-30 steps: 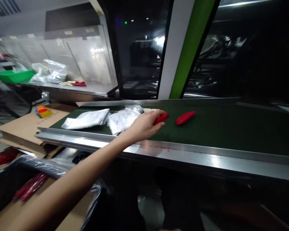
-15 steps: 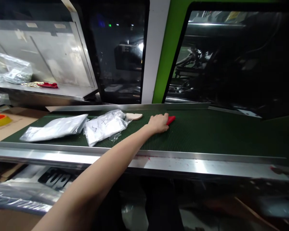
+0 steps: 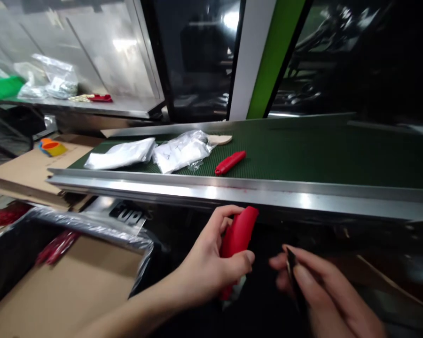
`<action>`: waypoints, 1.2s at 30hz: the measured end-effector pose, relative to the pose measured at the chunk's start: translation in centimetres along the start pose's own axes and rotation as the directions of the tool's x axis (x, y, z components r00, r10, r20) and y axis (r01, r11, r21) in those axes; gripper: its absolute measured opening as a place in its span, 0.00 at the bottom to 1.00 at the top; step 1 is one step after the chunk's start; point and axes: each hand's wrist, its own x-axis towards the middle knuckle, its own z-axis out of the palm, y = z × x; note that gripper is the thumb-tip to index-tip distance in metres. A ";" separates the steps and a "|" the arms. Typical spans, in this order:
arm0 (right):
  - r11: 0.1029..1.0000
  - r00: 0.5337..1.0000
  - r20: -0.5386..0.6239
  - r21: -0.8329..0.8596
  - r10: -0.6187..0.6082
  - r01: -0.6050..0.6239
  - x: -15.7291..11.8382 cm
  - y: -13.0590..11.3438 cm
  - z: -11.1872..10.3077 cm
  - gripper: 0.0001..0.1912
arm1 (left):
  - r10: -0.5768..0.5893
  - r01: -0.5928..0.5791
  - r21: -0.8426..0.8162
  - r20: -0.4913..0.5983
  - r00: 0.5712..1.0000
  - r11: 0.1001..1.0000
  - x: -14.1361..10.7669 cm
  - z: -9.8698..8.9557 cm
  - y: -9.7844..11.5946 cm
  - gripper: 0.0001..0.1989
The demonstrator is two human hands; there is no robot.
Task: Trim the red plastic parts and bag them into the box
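My left hand [image 3: 206,260] is closed around a red curved plastic piece [image 3: 240,231], held up in front of the conveyor's near rail. Its thumb presses the near side and its fingers wrap the far side; the lower end is partly hidden and blurred. To the right, my right hand [image 3: 324,286] pinches a thin dark pointed tool [image 3: 293,274] between thumb and forefinger. This tool is blurred, and its exact kind cannot be made out. Another red plastic piece [image 3: 230,163], long and narrow, lies on the green ribbed belt [image 3: 285,159], apart from both hands.
Clear plastic bags with white contents [image 3: 121,153] and a pale flat piece [image 3: 220,140] lie along the belt. A metal rail [image 3: 268,192] edges it. Down left stands a lined carton [image 3: 91,277]; cardboard [image 3: 24,164] bears a tape roll [image 3: 53,148].
My left hand has come back from the belt toward me and now grips a red piece. A red piece lies uncovered on the belt. My right hand with the dark tool has entered view.
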 end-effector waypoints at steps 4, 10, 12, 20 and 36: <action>0.999 0.986 0.164 0.026 0.015 -0.020 -0.6 -1.1 1.4 0.13 | -0.138 0.119 -0.195 -0.090 0.986 0.974 -3.6 0.0 -2.4 0.24; 0.959 0.924 0.278 -0.036 -0.261 0.281 -1.0 -2.5 2.1 0.18 | -0.214 0.113 -0.564 -0.117 0.970 0.818 -7.5 0.5 -4.6 0.16; 0.931 0.897 0.287 -0.045 -0.336 0.363 -0.9 -2.8 2.1 0.20 | -0.230 0.097 -0.616 -0.140 0.963 0.782 -8.3 0.6 -4.9 0.15; 0.876 0.819 0.400 -0.077 -0.410 0.476 -0.7 -3.7 2.0 0.17 | -0.230 0.073 -0.689 -0.138 0.964 0.721 -9.4 0.8 -4.9 0.14; 0.856 0.786 0.457 -0.092 -0.417 0.508 -0.5 -3.7 2.0 0.17 | -0.218 0.081 -0.650 -0.134 0.967 0.756 -10.1 0.0 -5.5 0.14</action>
